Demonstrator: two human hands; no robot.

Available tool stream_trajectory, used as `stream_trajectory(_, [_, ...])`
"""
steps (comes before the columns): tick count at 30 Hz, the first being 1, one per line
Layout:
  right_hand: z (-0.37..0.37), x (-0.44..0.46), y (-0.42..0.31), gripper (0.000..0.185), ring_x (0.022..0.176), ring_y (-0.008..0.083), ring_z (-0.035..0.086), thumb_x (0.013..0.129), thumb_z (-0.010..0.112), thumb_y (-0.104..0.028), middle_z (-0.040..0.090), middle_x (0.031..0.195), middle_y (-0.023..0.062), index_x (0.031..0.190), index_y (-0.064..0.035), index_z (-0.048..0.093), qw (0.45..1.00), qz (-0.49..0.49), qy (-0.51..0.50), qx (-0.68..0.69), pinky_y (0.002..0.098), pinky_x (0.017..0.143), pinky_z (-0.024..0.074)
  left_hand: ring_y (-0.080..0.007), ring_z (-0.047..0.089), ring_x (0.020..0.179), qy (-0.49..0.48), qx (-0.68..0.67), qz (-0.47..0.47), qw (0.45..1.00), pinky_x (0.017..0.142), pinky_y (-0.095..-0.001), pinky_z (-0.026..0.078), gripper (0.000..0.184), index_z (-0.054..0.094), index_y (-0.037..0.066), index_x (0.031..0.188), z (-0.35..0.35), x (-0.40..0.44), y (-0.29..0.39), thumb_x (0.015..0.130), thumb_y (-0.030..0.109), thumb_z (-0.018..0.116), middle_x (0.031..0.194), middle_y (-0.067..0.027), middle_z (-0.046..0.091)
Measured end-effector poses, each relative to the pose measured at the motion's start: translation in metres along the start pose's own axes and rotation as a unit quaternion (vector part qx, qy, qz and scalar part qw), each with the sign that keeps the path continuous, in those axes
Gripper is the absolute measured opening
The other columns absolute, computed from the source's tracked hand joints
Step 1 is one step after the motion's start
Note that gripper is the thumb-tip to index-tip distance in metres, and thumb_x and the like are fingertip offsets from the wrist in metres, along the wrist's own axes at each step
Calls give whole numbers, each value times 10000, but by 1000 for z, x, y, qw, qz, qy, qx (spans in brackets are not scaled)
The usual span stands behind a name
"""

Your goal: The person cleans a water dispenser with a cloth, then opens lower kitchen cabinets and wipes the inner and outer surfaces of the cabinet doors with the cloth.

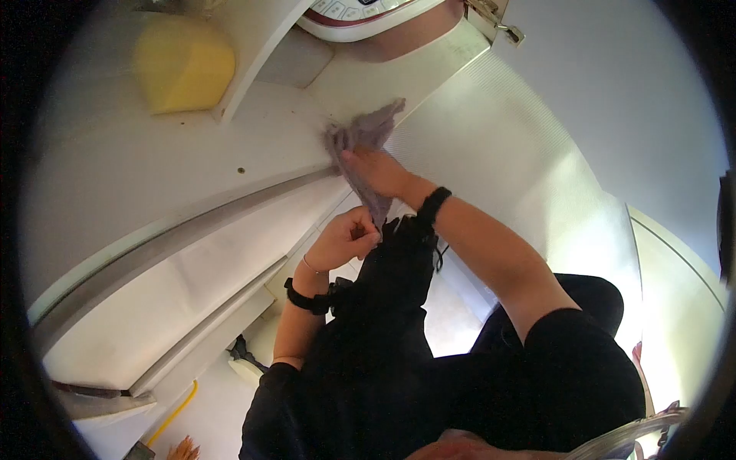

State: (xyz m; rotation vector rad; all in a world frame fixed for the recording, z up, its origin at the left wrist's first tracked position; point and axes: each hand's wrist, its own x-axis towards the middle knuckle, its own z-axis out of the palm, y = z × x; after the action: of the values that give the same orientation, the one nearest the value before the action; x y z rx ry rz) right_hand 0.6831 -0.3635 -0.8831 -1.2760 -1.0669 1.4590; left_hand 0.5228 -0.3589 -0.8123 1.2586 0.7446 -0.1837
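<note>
A greyish-purple cloth (pixel 373 129) lies bunched against the white cabinet surface near its front edge, part of it hanging down over the edge. My right hand (pixel 376 171) presses on the cloth from above, its fingers wrapped into the folds. Below it and to the left is my left hand (pixel 345 238), with its fingers curled together at the low end of the hanging cloth. Whether the left fingers pinch the cloth tip or something else is too small to tell. Black bands circle both wrists.
A yellow object (pixel 184 65) sits in the upper left compartment. A white and red appliance with buttons (pixel 368 17) stands at the top. An open cabinet door (pixel 491 146) is on the right, with a metal hinge (pixel 510 33) above. An open drawer (pixel 184 284) lies at lower left.
</note>
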Motion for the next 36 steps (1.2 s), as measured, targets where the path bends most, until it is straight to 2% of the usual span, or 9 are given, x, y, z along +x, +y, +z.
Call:
stream_trajectory(4, [21, -21, -38, 467, 1045, 385, 495, 935, 320, -354, 474, 1205, 237, 1166, 22, 474, 967, -229, 107, 34, 359, 956, 352, -64, 469, 529, 5, -16, -21, 1000, 455, -188, 377, 123, 463, 41, 782, 11, -4, 5, 811, 10, 578, 667, -9, 505])
stream_trajectory(11, [-1, 2, -31, 336, 901, 364, 563, 853, 421, -163, 559, 1059, 231, 1130, 17, 484, 933, -148, -47, -323, 405, 787, 454, -72, 463, 521, 48, -69, 22, 996, 442, -201, 368, 113, 454, 40, 789, 11, 5, 3, 812, 6, 560, 673, -20, 502])
stream_trajectory(14, [30, -4, -35, 297, 902, 342, 558, 807, 509, -163, 580, 1006, 199, 1052, 4, 508, 904, -369, 212, -35, 354, 784, 451, -77, 438, 481, 68, -4, -2, 998, 429, -212, 366, 115, 449, 50, 774, 24, -2, 18, 824, 23, 549, 627, -19, 487])
stream_trajectory(18, [13, 11, 49, 264, 906, 327, 560, 801, 522, -176, 587, 1004, 187, 1005, -9, 541, 964, -237, 98, -75, 339, 798, 444, -77, 435, 475, 111, -26, 13, 993, 426, -215, 358, 124, 447, 55, 776, 16, 5, 8, 824, 33, 559, 582, -3, 473])
stream_trajectory(20, [10, 12, 41, 227, 902, 298, 574, 754, 545, -156, 609, 973, 150, 931, -20, 592, 946, -236, 50, -218, 338, 795, 443, -76, 429, 473, 103, -42, 16, 994, 424, -207, 345, 135, 432, 56, 773, 17, 8, 6, 823, 24, 553, 579, -6, 462])
stream_trajectory(22, [11, 6, -64, 202, 920, 264, 575, 692, 561, -146, 625, 940, 116, 853, -40, 622, 744, -120, -139, -642, 348, 801, 443, -75, 419, 465, 124, -28, 19, 992, 420, -203, 334, 135, 425, 58, 771, 18, 5, 9, 826, 18, 542, 575, -7, 455])
stream_trajectory(25, [26, 37, -44, 293, 886, 316, 594, 750, 498, -127, 597, 996, 199, 999, 1, 584, 853, -410, 86, -311, 388, 806, 462, -81, 419, 466, 176, -47, 47, 982, 424, -205, 337, 114, 430, 48, 776, 6, -10, 6, 830, -1, 517, 594, -16, 453])
stream_trajectory(31, [4, 87, 37, 242, 908, 333, 586, 748, 509, -108, 605, 983, 220, 915, 28, 618, 914, -107, -118, -373, 392, 811, 448, -81, 390, 476, 278, -59, 76, 956, 416, -207, 311, 106, 414, 60, 795, -5, -7, -6, 861, 4, 475, 605, -27, 454])
stream_trajectory(36, [48, 86, 13, 235, 937, 330, 581, 737, 520, -111, 610, 992, 204, 899, 14, 636, 944, -200, -4, -262, 393, 831, 437, -101, 427, 481, 308, -76, 49, 947, 439, -214, 359, 110, 416, 32, 790, 1, -17, -7, 839, -30, 493, 647, -60, 487])
